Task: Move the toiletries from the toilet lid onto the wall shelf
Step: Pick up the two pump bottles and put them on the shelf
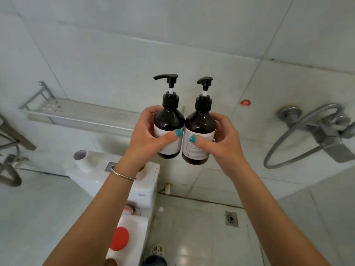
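Head view: your left hand [148,135] grips one pump bottle [168,129], your right hand [221,139] the other pump bottle [199,139], side by side and upright, right of the wall shelf [80,114]. Keep them vertical; set down one at a time.

Both pump bottles' white labels [196,146] carry fine print too small to read, as is the small mark on the toilet tank [142,194].
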Action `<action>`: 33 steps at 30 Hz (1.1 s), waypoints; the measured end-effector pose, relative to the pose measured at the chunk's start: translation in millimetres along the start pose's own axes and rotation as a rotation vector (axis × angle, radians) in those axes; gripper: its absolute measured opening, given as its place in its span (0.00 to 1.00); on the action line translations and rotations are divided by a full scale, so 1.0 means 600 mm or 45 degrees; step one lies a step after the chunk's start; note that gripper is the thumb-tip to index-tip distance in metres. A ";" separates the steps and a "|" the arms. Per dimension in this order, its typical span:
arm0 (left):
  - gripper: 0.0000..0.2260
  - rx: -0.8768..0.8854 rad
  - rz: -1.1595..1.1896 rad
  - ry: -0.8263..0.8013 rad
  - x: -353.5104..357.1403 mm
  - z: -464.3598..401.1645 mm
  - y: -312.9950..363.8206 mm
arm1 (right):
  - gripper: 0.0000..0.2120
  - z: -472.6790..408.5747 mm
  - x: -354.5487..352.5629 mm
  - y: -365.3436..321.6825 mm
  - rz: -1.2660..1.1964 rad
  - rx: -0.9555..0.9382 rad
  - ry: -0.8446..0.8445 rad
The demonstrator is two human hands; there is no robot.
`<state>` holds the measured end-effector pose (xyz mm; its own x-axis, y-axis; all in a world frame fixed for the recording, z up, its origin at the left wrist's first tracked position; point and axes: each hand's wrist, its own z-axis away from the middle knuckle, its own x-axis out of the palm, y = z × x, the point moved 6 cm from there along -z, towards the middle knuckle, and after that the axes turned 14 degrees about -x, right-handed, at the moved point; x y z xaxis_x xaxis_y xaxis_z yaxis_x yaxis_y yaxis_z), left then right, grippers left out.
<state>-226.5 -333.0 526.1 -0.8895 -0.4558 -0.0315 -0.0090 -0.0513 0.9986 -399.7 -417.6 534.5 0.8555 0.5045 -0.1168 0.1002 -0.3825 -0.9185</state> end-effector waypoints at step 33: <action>0.34 0.065 -0.409 0.285 -0.114 -0.250 -0.089 | 0.29 -0.168 0.111 0.165 0.664 -0.090 0.282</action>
<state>-96.9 -432.2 468.7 -0.7163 -0.6062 -0.3456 -0.2986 -0.1812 0.9370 -281.6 -499.6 473.5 0.8862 0.0634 -0.4590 -0.3369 -0.5918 -0.7323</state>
